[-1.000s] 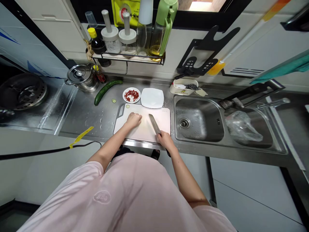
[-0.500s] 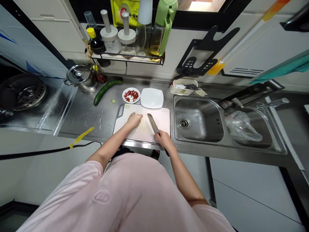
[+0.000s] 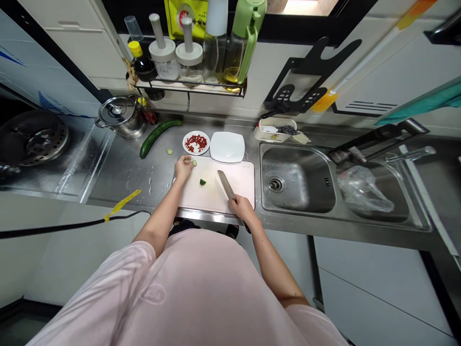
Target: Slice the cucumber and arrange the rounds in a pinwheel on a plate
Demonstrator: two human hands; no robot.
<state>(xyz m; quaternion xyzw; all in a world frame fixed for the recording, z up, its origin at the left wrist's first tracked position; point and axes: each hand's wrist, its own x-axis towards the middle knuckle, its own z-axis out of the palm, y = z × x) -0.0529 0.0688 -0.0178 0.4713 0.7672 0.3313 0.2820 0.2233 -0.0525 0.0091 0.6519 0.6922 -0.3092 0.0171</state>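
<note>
My right hand point(image 3: 244, 207) is shut on the handle of a kitchen knife point(image 3: 226, 185), its steel blade resting on the pale cutting board point(image 3: 223, 192). My left hand point(image 3: 184, 167) is bunched at the board's upper left, its fingertips beside a small cucumber slice point(image 3: 194, 163). I cannot tell whether it holds anything. A small green cucumber piece point(image 3: 202, 182) lies on the board between my hands. Beyond the board lie a whole cucumber point(image 3: 158, 137), a loose slice point(image 3: 169, 151), a small plate of red goji berries point(image 3: 196, 142) and a white square plate point(image 3: 226, 146).
A steel double sink point(image 3: 295, 180) lies right of the board, with a plastic bag point(image 3: 363, 190) in its far basin. A steel pot point(image 3: 121, 117) and a gas burner point(image 3: 32, 137) stand to the left. Bottles and jars line a shelf point(image 3: 190, 86) behind.
My left hand has moved from the middle of the board to its upper left corner, uncovering a green piece. The knife has shifted only slightly.
</note>
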